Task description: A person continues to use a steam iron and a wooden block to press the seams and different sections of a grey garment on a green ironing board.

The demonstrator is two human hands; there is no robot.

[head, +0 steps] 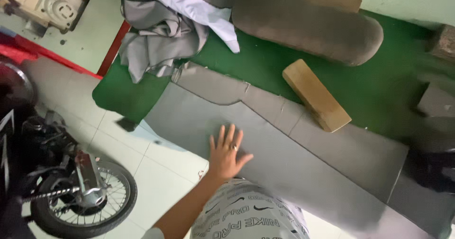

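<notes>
Grey fabric panel [294, 149] lies flat across the green-covered table [379, 87], running from mid-frame down to the lower right, with its cut edge hanging over the table's near side above the tiled floor [156, 172]. Going left to right: motorcycle [57, 172] parked at far left on the tiles, front wheel [90, 201] visible, a red part behind it. Sewing machine [47, 2] in the top left corner. Pile of grey and white cloth [166, 26] bunched on the table's upper left corner, partly over the edge. Left hand [226, 153] pressed flat on the fabric panel near its lower edge, fingers spread wide, palm down, holding nothing, ring on one finger; forearm comes up from bottom centre. Printed white garment [246, 215] at the bottom, just beside the arm. Long brown padded roll [308, 26] lies across the top of the table. Wooden block [316, 95] rests on the fabric's upper edge, tilted diagonally. Dark blurred shapes at far right, cannot tell what. Right hand not visible.
</notes>
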